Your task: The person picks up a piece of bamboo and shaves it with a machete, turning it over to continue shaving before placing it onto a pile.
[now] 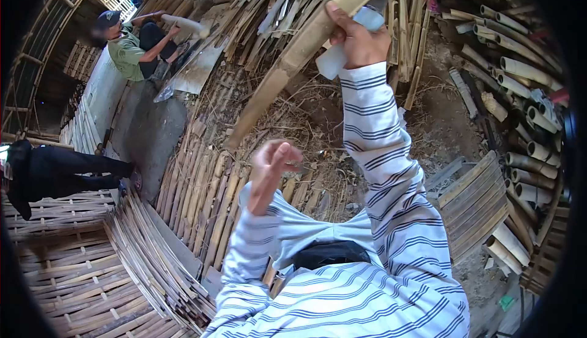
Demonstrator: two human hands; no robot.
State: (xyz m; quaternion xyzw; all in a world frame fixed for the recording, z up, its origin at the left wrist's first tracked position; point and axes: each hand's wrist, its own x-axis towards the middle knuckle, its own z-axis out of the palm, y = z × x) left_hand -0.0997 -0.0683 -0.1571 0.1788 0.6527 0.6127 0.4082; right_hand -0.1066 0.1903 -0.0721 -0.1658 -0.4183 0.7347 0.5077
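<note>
My right hand (pixel 367 43) is closed on a long, flat bamboo slat (pixel 299 51), thumb lying along its face. Pale bluish-white padding (pixel 332 62) shows on both sides of this hand. The slat slants from the top edge of the view down to the left. Its lower end (pixel 238 131) comes close above my left hand (pixel 274 164). That hand is slightly blurred, its fingers loosely curled and apart, with nothing seen in them. Both arms wear striped white sleeves.
Split bamboo strips (pixel 208 197) lie in rows at my left, and more are piled (pixel 293 2) ahead. Cut bamboo poles (pixel 532 124) are stacked at right beside a slatted panel (pixel 474 206). One person (pixel 131 51) sits at far left handling a pole; another person (pixel 73 167) stands nearer.
</note>
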